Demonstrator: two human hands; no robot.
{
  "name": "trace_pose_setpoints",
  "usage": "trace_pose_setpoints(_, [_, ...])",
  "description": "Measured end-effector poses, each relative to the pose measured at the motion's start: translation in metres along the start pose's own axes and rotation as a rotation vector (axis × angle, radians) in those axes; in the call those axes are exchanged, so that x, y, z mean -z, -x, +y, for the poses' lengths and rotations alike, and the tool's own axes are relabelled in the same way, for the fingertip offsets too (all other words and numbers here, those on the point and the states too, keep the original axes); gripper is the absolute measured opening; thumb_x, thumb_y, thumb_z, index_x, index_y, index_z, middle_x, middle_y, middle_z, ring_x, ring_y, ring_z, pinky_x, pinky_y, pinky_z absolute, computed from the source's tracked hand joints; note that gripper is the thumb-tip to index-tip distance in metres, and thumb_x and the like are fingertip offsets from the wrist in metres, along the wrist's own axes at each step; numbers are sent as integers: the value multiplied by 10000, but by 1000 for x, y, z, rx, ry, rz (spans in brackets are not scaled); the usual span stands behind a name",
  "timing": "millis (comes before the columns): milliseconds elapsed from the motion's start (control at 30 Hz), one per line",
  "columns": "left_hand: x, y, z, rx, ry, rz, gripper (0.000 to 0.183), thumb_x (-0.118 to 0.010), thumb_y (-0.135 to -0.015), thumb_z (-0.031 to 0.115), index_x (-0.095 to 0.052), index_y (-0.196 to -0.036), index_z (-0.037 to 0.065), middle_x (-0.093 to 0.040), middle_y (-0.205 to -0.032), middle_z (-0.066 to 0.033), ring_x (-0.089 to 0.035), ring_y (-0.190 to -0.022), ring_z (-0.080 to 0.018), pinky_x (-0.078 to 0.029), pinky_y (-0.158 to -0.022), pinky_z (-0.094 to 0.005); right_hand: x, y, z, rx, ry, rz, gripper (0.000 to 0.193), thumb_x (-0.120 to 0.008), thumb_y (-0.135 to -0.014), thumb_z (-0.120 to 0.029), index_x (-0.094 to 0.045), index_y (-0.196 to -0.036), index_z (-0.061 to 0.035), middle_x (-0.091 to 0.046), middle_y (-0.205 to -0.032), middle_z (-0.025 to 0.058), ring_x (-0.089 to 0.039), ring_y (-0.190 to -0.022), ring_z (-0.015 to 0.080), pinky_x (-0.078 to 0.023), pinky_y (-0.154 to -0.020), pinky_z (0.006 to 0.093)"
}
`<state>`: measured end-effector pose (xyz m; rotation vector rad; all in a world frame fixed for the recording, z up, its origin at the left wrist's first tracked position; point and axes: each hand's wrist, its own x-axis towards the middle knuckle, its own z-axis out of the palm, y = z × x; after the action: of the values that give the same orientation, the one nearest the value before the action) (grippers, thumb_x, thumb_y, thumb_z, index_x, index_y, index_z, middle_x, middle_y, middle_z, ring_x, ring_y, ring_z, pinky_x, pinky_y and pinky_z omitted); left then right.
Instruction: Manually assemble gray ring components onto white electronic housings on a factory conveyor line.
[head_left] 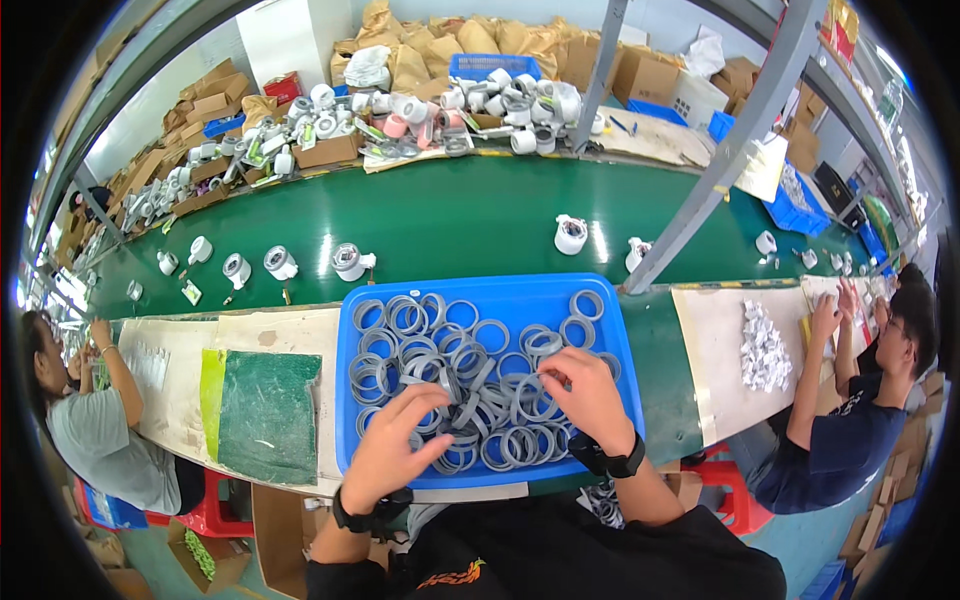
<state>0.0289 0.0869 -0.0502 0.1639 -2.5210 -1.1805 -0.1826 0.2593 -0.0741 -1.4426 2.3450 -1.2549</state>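
A blue plastic tray [625,375] stands in front of me, holding many loose grey rings [410,312], flat and stacked over one another. Over the near left part of the pile is my left hand [395,450], its thumb and fingers apart and nothing gripped between them. On the right side of the heap, my right hand [588,395] has thumb and fingertips closed at the edge of a grey ring [535,400], which looks pinched. The undersides of the fingers are partly hidden.
Beyond the tray runs a green conveyor belt [450,215] with several white round housings [570,235]. A grey metal post [720,165] rises right of the tray. Left lies a green mat [270,410]. Two people work at either side; small white parts [765,350] are piled at right.
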Motion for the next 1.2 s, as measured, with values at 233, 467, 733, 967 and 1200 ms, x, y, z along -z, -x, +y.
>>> trace_pose_setpoints(233, [-57,-12,28,-27,-128,117,828,-853,-579,189,-442,-1268,-15,-539,-1240,-184,-549,-1108,-350,-454,-890,-406,-5,6,-44,-35,-279,-125,96,-652,-785,-40,-616,-867,-6,-607,-686,99,-565,-548,163,-443,-521,273])
trace_pose_setpoints(467, [-63,-14,22,-51,118,211,766,-855,-580,263,-511,-1214,7,-564,-1221,-165,-548,-1130,-337,-424,-945,-412,-10,20,-35,-164,-887,-260,211,-637,-821,-83,-575,-1013,-18,-591,-775,39,-563,-671,122,-444,-597,249])
trace_pose_setpoints(733, [-64,-22,27,-136,63,225,847,-860,-544,217,-475,-1275,30,-472,-1343,-171,-407,-1265,-408,-378,-1001,-470,-26,36,-28,-198,-1333,-510,664,-480,-951,-441,-308,-1415,2,-529,-1172,85,-519,-1056,176,-432,-896,322])
trace_pose_setpoints(967, [-62,-14,24,-42,163,187,931,-874,-497,171,-443,-1310,29,-388,-1409,-187,-407,-1277,-387,-385,-1001,-444,-17,30,-37,-133,-1211,-475,677,-584,-885,-443,-373,-1338,14,-512,-1159,87,-494,-1086,167,-409,-922,314])
trace_pose_setpoints(1200, [-58,-15,19,-166,51,70,826,-871,-519,188,-505,-1241,23,-453,-1348,-189,-489,-1192,-366,-427,-950,-421,-13,26,-29,-245,-794,-744,658,-557,-897,-451,-379,-1315,25,-508,-1180,122,-514,-1082,185,-412,-926,337])
